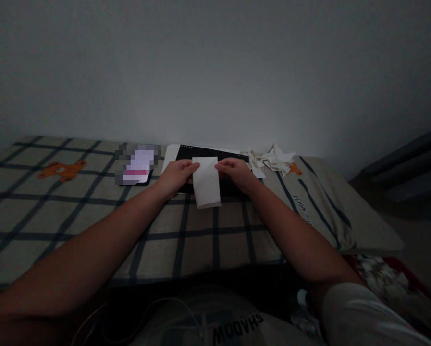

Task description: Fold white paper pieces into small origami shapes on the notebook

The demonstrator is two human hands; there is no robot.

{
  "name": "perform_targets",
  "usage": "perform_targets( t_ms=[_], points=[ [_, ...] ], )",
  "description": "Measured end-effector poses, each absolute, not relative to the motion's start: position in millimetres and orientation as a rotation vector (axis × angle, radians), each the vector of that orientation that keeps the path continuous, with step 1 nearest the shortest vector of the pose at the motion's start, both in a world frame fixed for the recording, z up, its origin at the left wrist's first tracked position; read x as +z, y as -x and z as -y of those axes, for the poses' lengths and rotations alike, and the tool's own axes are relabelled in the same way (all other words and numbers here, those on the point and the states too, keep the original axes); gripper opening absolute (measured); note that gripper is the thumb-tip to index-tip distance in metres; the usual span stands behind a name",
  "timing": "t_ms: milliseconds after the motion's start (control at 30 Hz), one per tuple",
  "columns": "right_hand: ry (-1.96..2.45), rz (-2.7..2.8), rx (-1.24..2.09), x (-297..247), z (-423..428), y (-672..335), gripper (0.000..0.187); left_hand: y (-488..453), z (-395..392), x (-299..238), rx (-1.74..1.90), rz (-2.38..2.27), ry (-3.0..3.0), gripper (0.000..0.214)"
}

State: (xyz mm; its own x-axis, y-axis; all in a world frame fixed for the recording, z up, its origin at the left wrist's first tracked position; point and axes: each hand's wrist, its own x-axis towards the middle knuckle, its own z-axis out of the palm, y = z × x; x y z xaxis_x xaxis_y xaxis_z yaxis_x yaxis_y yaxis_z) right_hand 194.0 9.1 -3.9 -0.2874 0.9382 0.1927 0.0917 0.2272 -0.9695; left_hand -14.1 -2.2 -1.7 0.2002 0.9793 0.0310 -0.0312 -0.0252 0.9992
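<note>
A small white sheet of paper (206,185) hangs upright between my hands, its lower edge slightly curled. My left hand (179,174) pinches its upper left side between thumb and fingers. On the upper right side, my right hand (236,173) grips it the same way. Behind the paper lies a flat black thing (211,153), perhaps a notebook or folder, partly hidden by both hands. White sheets (170,154) stick out from under it at the left.
A phone (139,166) with a lit, blurred screen lies to the left on the checked cloth (157,216). Several crumpled paper pieces (273,158) are at the right by the wall. Below right stand a red container (395,278) of scraps and a clear bottle (305,312).
</note>
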Motion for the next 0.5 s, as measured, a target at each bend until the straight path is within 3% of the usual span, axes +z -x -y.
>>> perform_targets(
  t_ms=[500],
  points=[
    [0.995, 1.513, 1.277, -6.2, -10.4, -193.6, 0.022, 11.2, 2.9, -1.7, 1.088, -1.072, -1.289, 0.016]
  ],
)
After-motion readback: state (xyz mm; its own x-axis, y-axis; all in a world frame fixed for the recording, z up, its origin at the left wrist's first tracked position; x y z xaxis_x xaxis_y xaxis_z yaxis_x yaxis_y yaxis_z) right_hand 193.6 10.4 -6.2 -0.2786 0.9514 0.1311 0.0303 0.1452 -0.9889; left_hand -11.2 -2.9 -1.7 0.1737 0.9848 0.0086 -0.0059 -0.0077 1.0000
